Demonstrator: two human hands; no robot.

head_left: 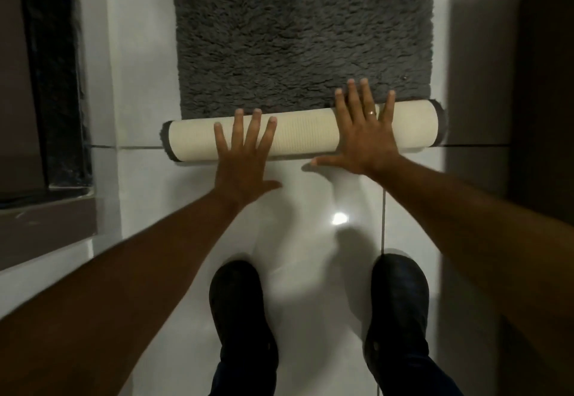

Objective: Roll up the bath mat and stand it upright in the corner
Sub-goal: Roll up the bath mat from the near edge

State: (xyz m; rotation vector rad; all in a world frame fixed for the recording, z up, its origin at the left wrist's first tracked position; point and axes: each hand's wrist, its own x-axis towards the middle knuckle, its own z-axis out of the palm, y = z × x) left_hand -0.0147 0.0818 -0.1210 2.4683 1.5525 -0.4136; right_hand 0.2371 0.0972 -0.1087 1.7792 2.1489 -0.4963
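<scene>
A shaggy dark grey bath mat (pixel 301 38) lies flat on the white tiled floor ahead of me. Its near end is rolled into a tube (pixel 302 134), with the cream ribbed backing facing out. My left hand (pixel 245 153) rests palm-down on the left half of the roll, fingers spread. My right hand (pixel 363 134) presses flat on the right half, fingers spread and reaching over onto the grey pile; a ring sits on one finger. Neither hand is closed around the roll.
My two dark shoes (pixel 239 311) (pixel 397 305) stand on the glossy white tiles (pixel 310 240) just behind the roll. A dark door frame or threshold (pixel 56 85) runs along the left. A dark brown wall or door (pixel 543 85) closes off the right side.
</scene>
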